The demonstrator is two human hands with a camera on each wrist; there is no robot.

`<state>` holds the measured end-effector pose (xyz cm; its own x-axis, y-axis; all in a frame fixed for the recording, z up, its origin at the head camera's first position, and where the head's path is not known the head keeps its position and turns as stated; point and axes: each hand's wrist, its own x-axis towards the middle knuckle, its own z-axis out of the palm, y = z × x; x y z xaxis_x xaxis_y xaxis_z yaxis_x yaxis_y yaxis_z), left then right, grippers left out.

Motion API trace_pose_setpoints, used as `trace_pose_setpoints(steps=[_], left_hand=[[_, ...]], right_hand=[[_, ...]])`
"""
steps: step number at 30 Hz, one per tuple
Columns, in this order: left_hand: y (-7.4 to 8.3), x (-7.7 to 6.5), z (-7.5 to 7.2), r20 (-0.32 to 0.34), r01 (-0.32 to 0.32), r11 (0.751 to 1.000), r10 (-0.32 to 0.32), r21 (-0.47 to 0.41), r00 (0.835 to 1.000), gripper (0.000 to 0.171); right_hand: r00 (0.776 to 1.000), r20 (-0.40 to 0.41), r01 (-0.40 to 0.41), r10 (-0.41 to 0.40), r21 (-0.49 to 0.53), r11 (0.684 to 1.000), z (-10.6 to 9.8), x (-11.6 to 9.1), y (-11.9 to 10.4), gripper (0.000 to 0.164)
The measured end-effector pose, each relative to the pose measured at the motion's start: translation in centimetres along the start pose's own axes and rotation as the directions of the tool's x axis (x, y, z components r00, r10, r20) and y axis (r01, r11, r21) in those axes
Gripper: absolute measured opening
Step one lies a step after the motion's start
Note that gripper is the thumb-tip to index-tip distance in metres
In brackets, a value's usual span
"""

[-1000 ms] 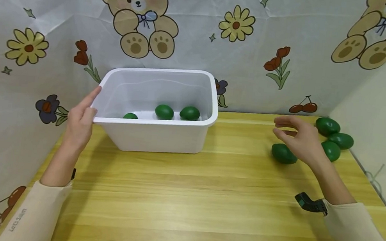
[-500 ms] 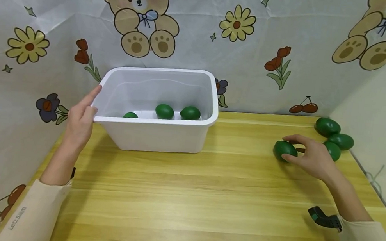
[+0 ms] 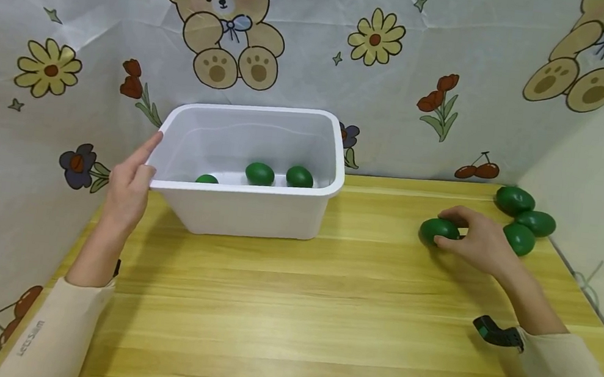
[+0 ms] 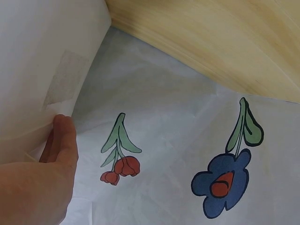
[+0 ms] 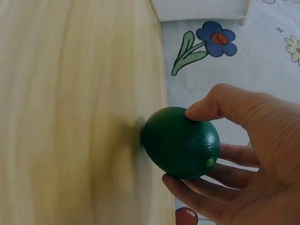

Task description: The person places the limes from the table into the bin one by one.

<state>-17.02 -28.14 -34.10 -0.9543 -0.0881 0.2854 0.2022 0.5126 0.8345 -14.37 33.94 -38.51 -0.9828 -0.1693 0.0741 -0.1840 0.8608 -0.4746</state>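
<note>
In the head view my left hand (image 3: pixel 128 192) grips the left rim of a white plastic bin (image 3: pixel 255 215); in the left wrist view its fingers (image 4: pixel 64 136) lie along the outer wall. Inside the bin are three green oval fruits (image 3: pixel 260 174), one mostly hidden by the front wall. At the right, my right hand (image 3: pixel 477 241) holds a glossy dark-green oval fruit (image 5: pixel 180 143) between thumb and fingers, close over the table. A small pale nub shows on its end. Just behind the hand, three more green fruits (image 3: pixel 515 201) lie together.
The wooden table (image 3: pixel 288 322) runs back to a white sheet (image 3: pixel 306 47) printed with bears and flowers. A pale wall (image 3: pixel 599 201) borders the right side, with a thin string (image 3: pixel 591 280) near the table edge.
My right hand came down from above the nearest fruit, closed its thumb and fingers round it, and moved it slightly left. My left hand has stayed on the bin's rim.
</note>
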Motion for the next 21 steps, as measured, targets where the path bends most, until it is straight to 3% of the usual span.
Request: trace_pose_setpoints(steps=[6,11,17,21], left_hand=[[0.3,0.2,0.1,0.01,-0.009,1.0,0.009,-0.002,1.0,0.059],[0.5,0.2,0.1,0.014,-0.015,1.0,0.015,-0.003,1.0,0.059],[0.3,0.2,0.1,0.002,-0.015,1.0,0.015,-0.004,1.0,0.059],[0.2,0.1,0.1,-0.005,-0.012,1.0,0.012,0.0,1.0,0.059]], right_hand=[[1.0,-0.027,0.006,-0.005,0.01,1.0,-0.2,1.0,-1.4,0.048],[0.994,-0.106,0.047,-0.037,0.086,0.995,-0.9,2.2,-3.1,0.05],[0.961,-0.262,0.127,-0.089,0.134,0.983,-2.2,4.2,-6.6,0.047],[0.944,-0.308,0.169,-0.12,0.137,0.976,-3.2,5.5,-9.5,0.048]])
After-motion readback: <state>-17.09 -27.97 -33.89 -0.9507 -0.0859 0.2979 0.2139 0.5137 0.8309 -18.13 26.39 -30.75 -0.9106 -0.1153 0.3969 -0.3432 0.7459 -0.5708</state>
